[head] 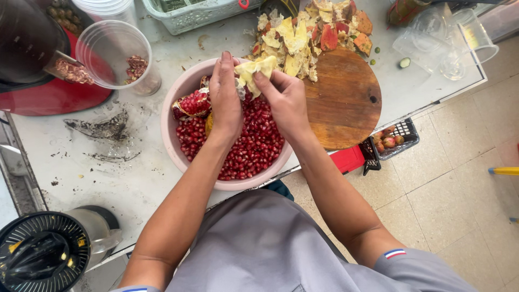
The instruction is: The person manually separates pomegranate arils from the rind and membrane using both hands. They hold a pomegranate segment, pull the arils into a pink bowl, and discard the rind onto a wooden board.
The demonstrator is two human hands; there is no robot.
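While both hands pinch pomegranate peel (254,69) | left hand (225,100), right hand (285,100) closed on it | seeds probably beneath fingertips | bowl (172,138) under fingers, peel gently

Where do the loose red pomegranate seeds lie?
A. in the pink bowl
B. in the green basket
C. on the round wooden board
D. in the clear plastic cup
A: the seeds fill the pink bowl, under both hands, which hold a piece of peel.
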